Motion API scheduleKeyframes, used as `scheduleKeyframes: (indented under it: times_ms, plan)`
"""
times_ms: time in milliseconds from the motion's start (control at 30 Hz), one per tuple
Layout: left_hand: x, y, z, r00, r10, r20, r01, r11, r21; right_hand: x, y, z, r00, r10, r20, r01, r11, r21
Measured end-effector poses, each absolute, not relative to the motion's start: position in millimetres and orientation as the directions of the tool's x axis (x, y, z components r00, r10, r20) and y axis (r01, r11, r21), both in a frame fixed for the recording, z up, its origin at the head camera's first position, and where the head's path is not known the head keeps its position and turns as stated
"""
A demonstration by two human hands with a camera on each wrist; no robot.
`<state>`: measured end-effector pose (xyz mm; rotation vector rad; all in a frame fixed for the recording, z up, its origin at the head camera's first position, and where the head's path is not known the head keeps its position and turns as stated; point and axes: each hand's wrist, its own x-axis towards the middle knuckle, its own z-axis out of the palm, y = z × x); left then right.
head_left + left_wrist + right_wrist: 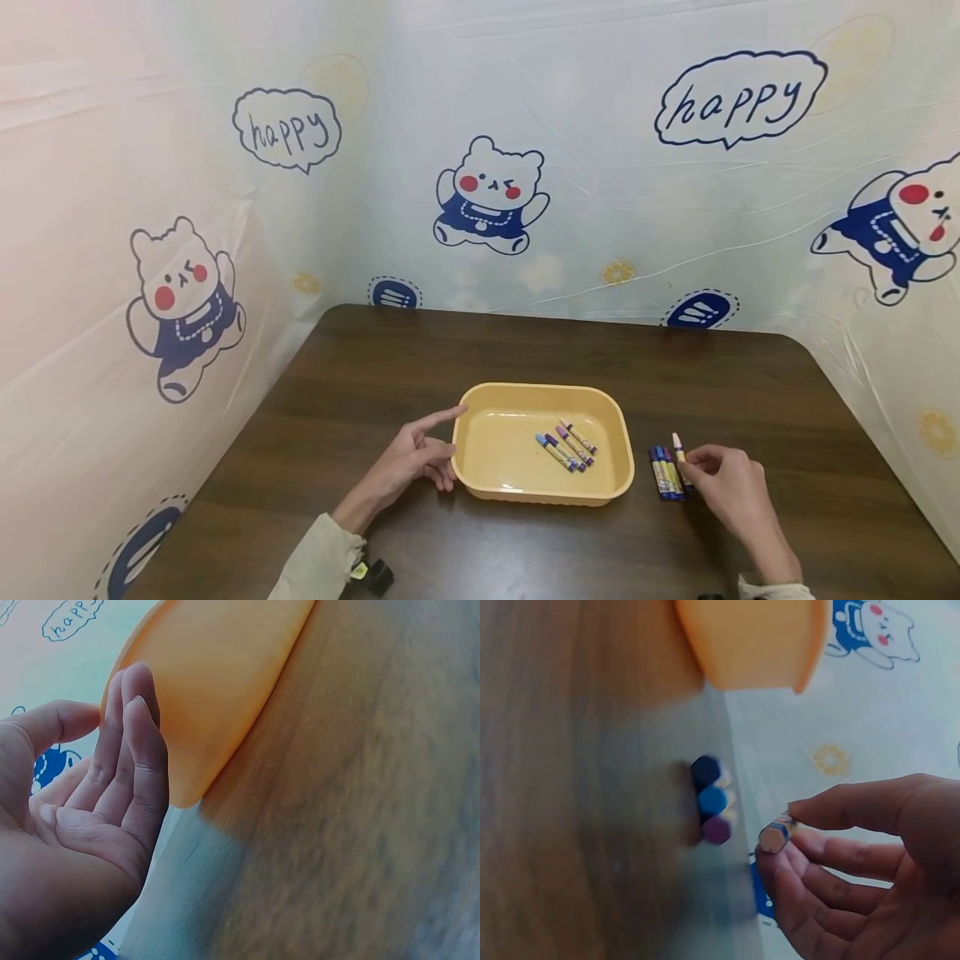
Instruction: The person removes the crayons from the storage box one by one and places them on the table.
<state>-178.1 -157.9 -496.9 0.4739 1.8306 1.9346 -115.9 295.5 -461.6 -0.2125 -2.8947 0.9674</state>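
My right hand (731, 487) pinches a crayon (774, 835) with a pale peach tip between thumb and fingers. In the right wrist view that crayon is lifted beside three crayons (713, 798) with dark navy, blue and purple ends, lying side by side on the table. A yellow plastic tray (495, 492) stands in the middle of the head view, with several crayons (558, 452) grouped inside its right half. My left hand (411, 458) touches the tray's left side, its index finger stretched to the rim and the other fingers fairly straight against the wall.
The dark wooden table (337, 367) has rounded far corners. A pale curtain (600, 208) printed with bears and "happy" bubbles surrounds it on the far, left and right sides. A small black object (377, 577) shows near the left cuff.
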Motion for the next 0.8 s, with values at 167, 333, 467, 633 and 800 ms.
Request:
scheduleKeyframes:
  times_ms: [167,333,467,633,800]
  plan:
    - [-177.2,-157.3,-495.9,-0.848,0.527,-0.049,-0.079,-0.034,0.996,-117.3,301.0,-467.7,-0.988,0.155,0.002,0.126,0.812,-0.570]
    - [-176.8,-156.7,-494.8,-0.848,0.529,-0.043,-0.077,-0.042,0.996,-118.3,302.8,-471.0,-0.989,0.150,0.002,0.124,0.827,-0.548]
    - [-176.9,-156.3,-494.9,-0.846,0.531,-0.041,-0.077,-0.046,0.996,-118.5,303.0,-473.3,-0.990,0.144,-0.004,0.124,0.834,-0.538]
    - [-176.7,-155.8,-494.8,-0.848,0.529,-0.045,-0.082,-0.047,0.996,-118.4,301.9,-474.5,-0.990,0.142,-0.007,0.124,0.835,-0.536]
    - [-177.2,-156.2,-494.8,-0.850,0.524,-0.049,-0.083,-0.042,0.996,-119.4,300.0,-474.7,-0.990,0.144,-0.009,0.125,0.829,-0.545]
